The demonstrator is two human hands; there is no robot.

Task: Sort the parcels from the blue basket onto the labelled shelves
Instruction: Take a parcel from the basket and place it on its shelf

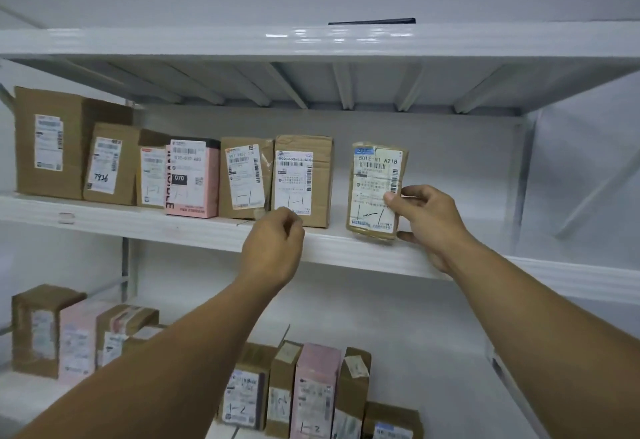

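Observation:
A small brown parcel (375, 189) with a white label stands upright on the middle white shelf (346, 248), apart to the right of a row of parcels. My right hand (427, 220) grips its right edge, thumb on the label. My left hand (273, 248) is raised before the shelf's front edge with fingers loosely curled and holds nothing, just below a brown box (303, 179). The blue basket is out of view.
Several brown boxes and a pink box (192, 179) line the middle shelf to the left. The lower shelf holds more parcels (311, 393) at the left and centre. The top shelf's beam (311, 40) runs overhead. The shelf right of the held parcel is bare.

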